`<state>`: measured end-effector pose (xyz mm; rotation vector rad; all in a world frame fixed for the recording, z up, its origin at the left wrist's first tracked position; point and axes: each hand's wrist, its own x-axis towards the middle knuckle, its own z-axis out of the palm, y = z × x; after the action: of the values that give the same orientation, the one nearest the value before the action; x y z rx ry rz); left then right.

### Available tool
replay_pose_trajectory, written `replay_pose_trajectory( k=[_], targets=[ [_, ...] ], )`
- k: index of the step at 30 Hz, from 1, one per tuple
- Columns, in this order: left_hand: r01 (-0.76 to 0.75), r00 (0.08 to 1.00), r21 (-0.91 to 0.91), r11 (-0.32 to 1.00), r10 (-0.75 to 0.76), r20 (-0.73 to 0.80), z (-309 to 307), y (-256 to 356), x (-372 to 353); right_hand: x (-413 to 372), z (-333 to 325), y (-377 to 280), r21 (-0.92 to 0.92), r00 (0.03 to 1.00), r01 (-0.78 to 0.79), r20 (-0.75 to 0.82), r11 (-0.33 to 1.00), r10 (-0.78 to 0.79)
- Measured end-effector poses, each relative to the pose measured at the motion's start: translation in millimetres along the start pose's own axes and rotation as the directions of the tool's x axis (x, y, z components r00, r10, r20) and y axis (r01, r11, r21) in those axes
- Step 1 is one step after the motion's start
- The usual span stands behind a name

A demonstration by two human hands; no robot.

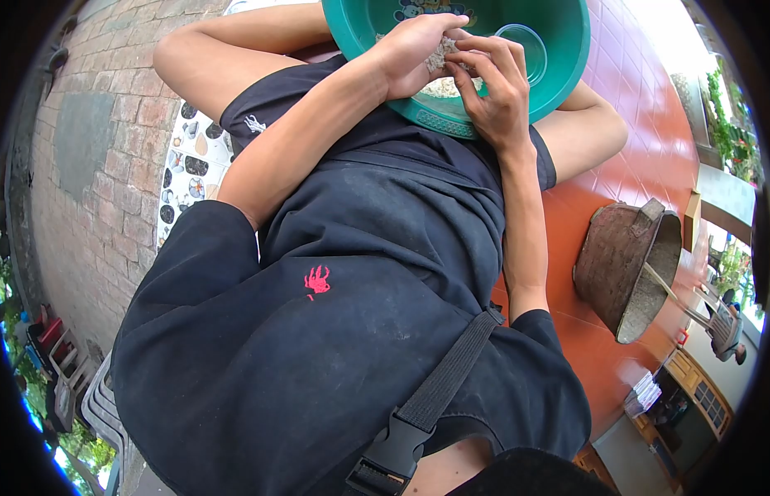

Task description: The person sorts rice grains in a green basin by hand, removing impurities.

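Observation:
A green plastic basin (559, 78) rests on my lap, with cartoon figures printed on its inside. Over it, my left hand (414, 54) is cupped around a pale, crumbly, grain-like clump (440, 56). My right hand (497, 87) has its fingers bent against the same clump from the right side. More of the pale grainy stuff (443, 87) lies in the basin below my hands. A clear round container (534, 41) sits inside the basin, to the right of my right hand's fingers.
A worn, bucket-like tub (612, 256) with a stick (662, 285) in it stands on the red tiled floor (559, 331) to the right. Brick paving (124, 149) runs along the left, beside a pebble-patterned surface (191, 165). Plastic chairs (108, 405) are at lower left.

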<state>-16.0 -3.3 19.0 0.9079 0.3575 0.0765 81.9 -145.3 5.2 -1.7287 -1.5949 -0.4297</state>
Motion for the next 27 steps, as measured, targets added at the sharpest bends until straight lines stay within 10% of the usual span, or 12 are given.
replay_pose_trajectory(
  k=[12, 18, 27],
  targets=[
    [0.012, 0.998, -0.033, 0.999, -0.014, -0.067, 12.8, 10.8, -4.6, -1.0, -3.9, 7.4, 0.274, 0.907, -0.277, -0.244, 0.921, 0.345],
    [0.014, 0.997, -0.029, 0.999, -0.016, -0.071, 13.8, 11.6, -4.9, -6.9, -9.0, 5.5, 0.483, 0.863, -0.393, -0.101, 0.783, 0.496],
    [0.026, 0.996, -0.032, 0.999, -0.029, -0.080, 14.9, 14.1, -6.4, -6.9, -5.0, 13.1, 0.189, 0.708, -0.525, -0.444, 0.830, 0.549]
  ],
)
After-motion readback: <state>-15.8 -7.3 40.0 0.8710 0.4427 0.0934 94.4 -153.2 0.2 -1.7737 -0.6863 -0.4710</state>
